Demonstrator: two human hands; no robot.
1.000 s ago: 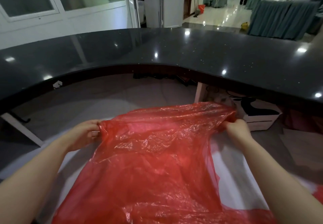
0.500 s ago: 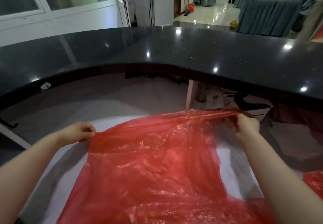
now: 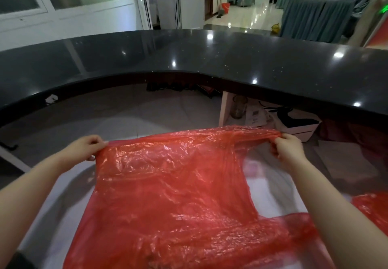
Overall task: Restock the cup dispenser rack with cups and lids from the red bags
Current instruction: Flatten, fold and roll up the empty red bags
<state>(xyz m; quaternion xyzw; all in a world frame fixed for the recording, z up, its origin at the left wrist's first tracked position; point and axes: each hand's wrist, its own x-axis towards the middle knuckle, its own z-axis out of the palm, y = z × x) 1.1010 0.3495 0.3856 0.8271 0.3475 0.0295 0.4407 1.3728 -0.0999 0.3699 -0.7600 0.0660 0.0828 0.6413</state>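
Counter: a big curved shiny black stone counter (image 3: pixel 210 54) bends around the far side, well apart from the hands
Work top: a pale white lower table top (image 3: pixel 270 197) lies under the bag, and its bare part shows between the bag and the right arm
Bag: a big thin see-through red plastic bag (image 3: pixel 168 195) is spread flat and crinkly over the pale top, right in front of the person, with its far edge lifted and pulled tight between both hands
Second bag: a bit of another red plastic bag (image 3: pixel 371 208) peeks in at the right edge, just past the right arm
Cups and lids: none can be seen here, and the bag in the hands looks flat, so it may have nothing in it
Rack: it is not in view
Left hand: the left hand (image 3: pixel 84 149) has its fingers curled tight, pinching the left corner of the bag's far edge
Right hand: the right hand (image 3: pixel 287 151) has its fingers curled too, gripping the bunched-up right end of that edge
Step now: it looks like stretching the bag out to open it or flatten it
How to do it well: pull both ways with the same soft pull, because this plastic is thin and could rip
Watch out: a hard tug could tear the corner at the pinch
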